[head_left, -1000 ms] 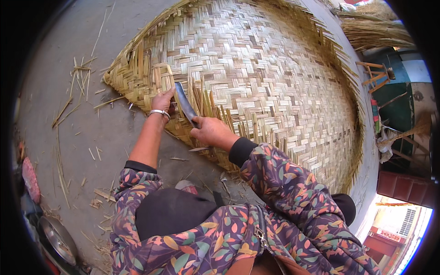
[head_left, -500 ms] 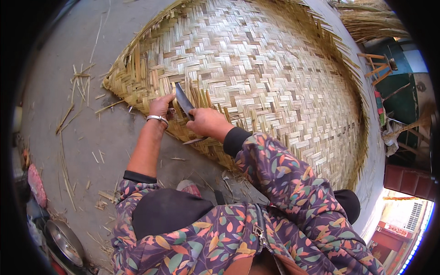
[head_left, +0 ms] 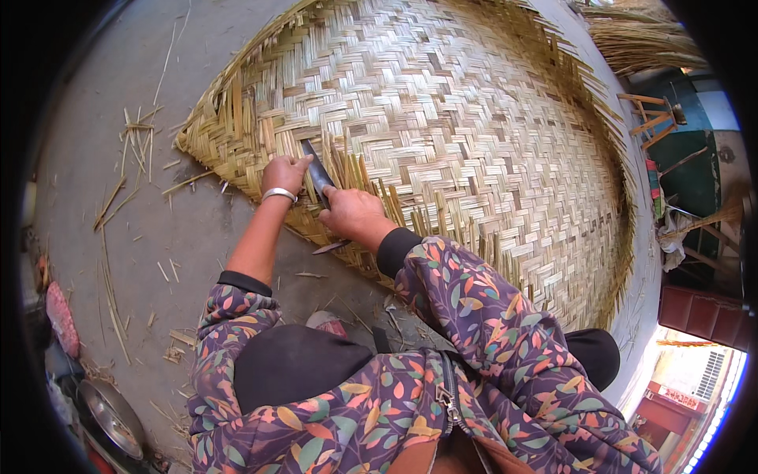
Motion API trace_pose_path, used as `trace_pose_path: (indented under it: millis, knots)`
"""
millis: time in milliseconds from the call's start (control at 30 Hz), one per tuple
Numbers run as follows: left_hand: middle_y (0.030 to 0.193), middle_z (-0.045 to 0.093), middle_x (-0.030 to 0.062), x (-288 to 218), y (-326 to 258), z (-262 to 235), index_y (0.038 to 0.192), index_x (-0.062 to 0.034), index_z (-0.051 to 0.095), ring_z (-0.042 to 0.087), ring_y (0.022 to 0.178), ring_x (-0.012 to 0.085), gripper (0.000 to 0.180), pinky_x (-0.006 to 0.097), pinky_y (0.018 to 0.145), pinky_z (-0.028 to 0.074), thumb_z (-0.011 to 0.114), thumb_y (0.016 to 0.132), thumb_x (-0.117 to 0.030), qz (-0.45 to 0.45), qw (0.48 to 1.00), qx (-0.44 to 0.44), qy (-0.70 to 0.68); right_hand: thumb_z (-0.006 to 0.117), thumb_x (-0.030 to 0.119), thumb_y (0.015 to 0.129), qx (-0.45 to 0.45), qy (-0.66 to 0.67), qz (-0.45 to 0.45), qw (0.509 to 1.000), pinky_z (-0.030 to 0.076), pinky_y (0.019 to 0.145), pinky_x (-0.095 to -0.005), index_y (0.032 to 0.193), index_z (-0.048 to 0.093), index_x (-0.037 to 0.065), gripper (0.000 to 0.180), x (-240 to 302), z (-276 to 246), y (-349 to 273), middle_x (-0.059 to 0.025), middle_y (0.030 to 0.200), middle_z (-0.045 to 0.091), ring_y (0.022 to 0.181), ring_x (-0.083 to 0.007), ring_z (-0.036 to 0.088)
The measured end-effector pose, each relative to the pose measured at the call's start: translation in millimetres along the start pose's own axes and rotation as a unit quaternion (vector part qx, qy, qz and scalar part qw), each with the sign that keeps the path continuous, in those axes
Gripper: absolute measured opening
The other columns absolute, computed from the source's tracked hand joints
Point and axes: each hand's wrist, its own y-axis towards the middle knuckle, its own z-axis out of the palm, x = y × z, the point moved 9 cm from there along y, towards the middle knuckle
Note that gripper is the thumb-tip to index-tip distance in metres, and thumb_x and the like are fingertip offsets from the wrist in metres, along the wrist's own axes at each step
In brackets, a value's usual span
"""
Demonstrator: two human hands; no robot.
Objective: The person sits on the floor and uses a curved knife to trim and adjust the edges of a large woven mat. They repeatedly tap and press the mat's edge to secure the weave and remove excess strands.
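My right hand (head_left: 353,215) is gripping a dark blade (head_left: 317,171); my left hand (head_left: 285,174) is curling beside it over a woven mat (head_left: 474,150); I cannot tell whether it is clasping anything.

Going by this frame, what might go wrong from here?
The left hand sits right beside the dark blade gripped by the right hand, so a slip might cut the fingers. The blade lies among upright strips at the woven mat's edge; a careless push could split one. The bracelet might snag on a loose end.
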Motion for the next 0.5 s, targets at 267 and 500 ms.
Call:
trace_pose_path:
  millis: [267, 500]
  knots:
    - [0.092, 0.064, 0.012, -11, -43, -5, 0.088, -0.0094, 0.055, 0.063, 0.081, 0.0352, 0.052, 0.048, 0.066, 0.049, 0.062, 0.084, -0.061, 0.132, 0.981, -0.124, 0.067, 0.057, 0.034, 0.084, 0.023, -0.034, -0.035, 0.999, 0.053, 0.082, -0.046, 0.118, 0.061, 0.012, 0.04, 5, -6, -34, -0.0171, 0.094, 0.07, 0.092, -0.0353, 0.068]
    - [0.094, 0.066, 0.0108, 6, -22, 2, 0.098, -0.0083, 0.061, 0.065, 0.081, 0.0317, 0.039, 0.046, 0.069, 0.051, 0.062, 0.089, -0.046, 0.096, 0.987, -0.117, -0.046, 0.06, 0.029, 0.086, 0.155, 0.051, -0.049, 0.985, 0.055, 0.075, -0.0417, 0.136, 0.053, 0.014, 0.053, -46, -31, -142, -0.0151, 0.094, 0.07, 0.085, -0.0275, 0.07]
